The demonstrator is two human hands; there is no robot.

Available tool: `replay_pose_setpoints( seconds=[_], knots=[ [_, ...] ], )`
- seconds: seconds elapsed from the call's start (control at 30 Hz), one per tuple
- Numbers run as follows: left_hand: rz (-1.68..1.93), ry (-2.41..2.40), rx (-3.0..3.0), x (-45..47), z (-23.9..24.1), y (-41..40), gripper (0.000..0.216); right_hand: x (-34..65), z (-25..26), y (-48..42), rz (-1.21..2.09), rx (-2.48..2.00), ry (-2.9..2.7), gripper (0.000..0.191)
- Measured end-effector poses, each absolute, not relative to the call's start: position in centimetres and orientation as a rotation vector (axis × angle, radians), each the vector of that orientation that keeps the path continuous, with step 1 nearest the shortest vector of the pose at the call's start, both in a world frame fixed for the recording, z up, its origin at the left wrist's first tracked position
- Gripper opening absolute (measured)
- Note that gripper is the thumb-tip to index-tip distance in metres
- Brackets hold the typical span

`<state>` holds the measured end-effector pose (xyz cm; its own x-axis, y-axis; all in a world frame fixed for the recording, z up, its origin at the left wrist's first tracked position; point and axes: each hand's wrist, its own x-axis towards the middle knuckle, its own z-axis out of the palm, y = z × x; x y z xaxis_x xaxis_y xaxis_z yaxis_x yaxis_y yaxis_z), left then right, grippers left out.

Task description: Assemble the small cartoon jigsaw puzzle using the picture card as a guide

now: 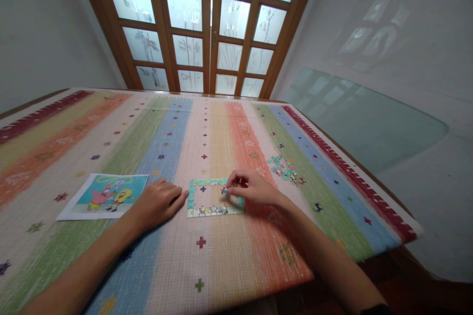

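A jigsaw puzzle border [191, 202] lies on the tablecloth in front of me, joined into a rectangular frame with the cloth showing through its middle. Over its right side, my right hand [249, 187] pinches a small puzzle piece [223, 190] between thumb and fingers, above the inner gap. That hand hides part of the frame's right edge. My left hand [159, 199] rests on the cloth with loosely bent fingers, holding nothing; one digit reaches to the frame's left edge. Beside it lies a printed cartoon picture [107, 194], partly covered at its right by the hand and forearm.
Loose puzzle pieces [284, 169] lie in a pile to the right of my right hand. A striped tablecloth [177, 256] covers the large table. Behind it stand wooden doors [211, 34] with glass panes. A pale glass panel [362, 113] is at the right wall.
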<state>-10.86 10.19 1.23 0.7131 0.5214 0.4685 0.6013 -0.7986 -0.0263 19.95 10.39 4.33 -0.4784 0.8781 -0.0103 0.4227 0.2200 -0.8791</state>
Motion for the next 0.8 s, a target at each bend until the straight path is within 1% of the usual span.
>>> replay_pose_setpoints(
  seconds=[0.13,0.27,0.4,0.57,0.8],
  knots=[
    [-0.797,-0.839,-2.706,-10.1,2.0,9.4,0.045,17.7,4.1,9.8,1.301,-1.162,-2.039,0.003],
    [-0.869,-0.727,-2.757,-8.5,2.1,8.1,0.039,16.9,3.6,9.5,1.315,-1.173,-2.041,0.004],
    [-0.875,-0.630,-2.811,-7.1,1.8,6.9,0.033,16.9,3.2,9.4,1.260,-1.202,-2.081,0.007],
    [-0.862,-0.621,-2.858,-6.7,1.4,6.6,0.022,17.0,3.3,9.5,1.238,-1.196,-2.136,0.009],
    [-0.804,-0.660,-2.901,-6.8,1.3,6.9,0.022,16.9,3.5,9.5,1.163,-1.225,-2.198,0.013]
  ],
)
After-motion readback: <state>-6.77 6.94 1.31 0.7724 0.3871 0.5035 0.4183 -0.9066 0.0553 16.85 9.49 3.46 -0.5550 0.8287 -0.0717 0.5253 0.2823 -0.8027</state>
